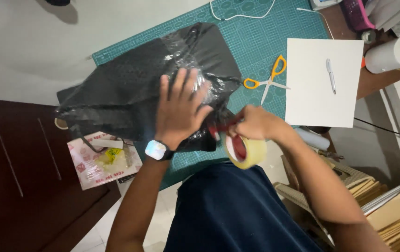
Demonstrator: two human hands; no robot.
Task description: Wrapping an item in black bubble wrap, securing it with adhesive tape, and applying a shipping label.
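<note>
- The left hand (180,109) lies flat with its fingers spread, palm down on a black plastic parcel (139,88); a smartwatch (157,150) sits on its wrist.
- The black plastic parcel rests on a green cutting mat (256,42) on the desk (372,81), and reaches over the mat's left edge. The hand presses on the parcel's lower right part, where the wrap looks shiny and crumpled.
- The right hand (255,123) is just to the right of the left one, beside the parcel's lower right corner. Its fingers are closed around a roll of clear tape (245,151), which hangs under the hand, near the mat's lower edge.
- A short strip of tape seems to run from the roll toward the parcel between the two hands, though motion blur makes it hard to tell.
- Orange-handled scissors (269,80) lie on the mat just above the right hand, apart from it.
- A white sheet (323,102) lies right of the scissors, with a silver pen (331,75) on it.
- A white paper roll (391,53) lies at the desk's far right.
- A printed plastic bag (102,158) lies below the parcel's left end, lower than the desk.
</note>
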